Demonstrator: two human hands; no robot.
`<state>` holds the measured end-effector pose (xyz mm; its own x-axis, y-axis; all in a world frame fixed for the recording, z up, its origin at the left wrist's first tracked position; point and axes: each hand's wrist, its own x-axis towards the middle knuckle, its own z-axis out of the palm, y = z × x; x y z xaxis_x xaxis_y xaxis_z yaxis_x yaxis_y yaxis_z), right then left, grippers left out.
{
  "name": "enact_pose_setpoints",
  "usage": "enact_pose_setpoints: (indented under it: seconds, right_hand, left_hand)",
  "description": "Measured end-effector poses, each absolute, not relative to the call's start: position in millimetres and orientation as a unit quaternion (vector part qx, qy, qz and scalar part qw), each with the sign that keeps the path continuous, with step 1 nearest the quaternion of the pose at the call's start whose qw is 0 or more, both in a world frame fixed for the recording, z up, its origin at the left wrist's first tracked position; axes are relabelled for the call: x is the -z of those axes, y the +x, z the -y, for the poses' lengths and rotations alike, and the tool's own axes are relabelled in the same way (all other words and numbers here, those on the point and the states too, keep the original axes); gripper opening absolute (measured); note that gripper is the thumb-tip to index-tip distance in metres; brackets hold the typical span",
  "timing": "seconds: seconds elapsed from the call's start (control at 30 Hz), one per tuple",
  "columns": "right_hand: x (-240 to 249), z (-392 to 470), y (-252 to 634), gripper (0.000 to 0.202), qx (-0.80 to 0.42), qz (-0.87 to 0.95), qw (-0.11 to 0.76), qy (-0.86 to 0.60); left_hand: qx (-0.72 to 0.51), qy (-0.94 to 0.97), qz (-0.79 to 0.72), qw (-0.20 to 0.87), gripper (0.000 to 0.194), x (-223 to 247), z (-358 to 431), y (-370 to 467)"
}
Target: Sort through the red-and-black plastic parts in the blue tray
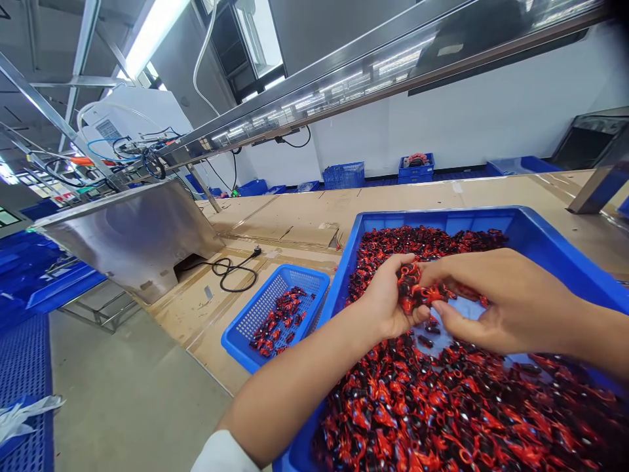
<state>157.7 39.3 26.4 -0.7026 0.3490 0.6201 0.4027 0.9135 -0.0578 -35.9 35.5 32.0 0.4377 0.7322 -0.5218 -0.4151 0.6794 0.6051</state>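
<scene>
My left hand [390, 298] is cupped around a small handful of red and black plastic pieces [409, 288], some with a ring at one end. From the right, my right hand [501, 301] meets it, its thumb and bent fingers closed about pieces at the edge of that handful. Both hands are over a large blue tray [535, 226] heaped with many more such pieces [417, 406]. Between the heaps, a patch of the tray's pale bottom shows under my hands. A small blue basket [236, 337] to the left holds fewer of these pieces.
Cardboard [275, 219] covers the table. A black power cord [233, 272] with a plug lies behind the basket, beside a metal machine housing [132, 229]. A long metal beam [314, 98] crosses above the table. Blue crates [344, 176] stand along the far wall.
</scene>
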Motion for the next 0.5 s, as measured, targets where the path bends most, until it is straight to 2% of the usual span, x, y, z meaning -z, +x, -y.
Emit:
enact_pose_setpoints:
  seconds: [0.13, 0.27, 0.5]
  right_hand:
    - [-26, -43, 161, 0.015, 0.008, 0.900, 0.361, -0.246]
    - [-24, -44, 156, 0.011, -0.024, 0.904, 0.316, -0.286]
    - [-14, -39, 144, 0.028, 0.062, 0.895, 0.318, -0.307]
  left_hand:
    - [-0.349, 0.181, -0.366, 0.844, 0.041, -27, -37, -34]
    - [-0.367, 0.179, -0.358, 0.840, 0.038, -28, -33, -30]
    - [-0.451, 0.249, -0.428, 0.743, 0.021, -29, -26, -21]
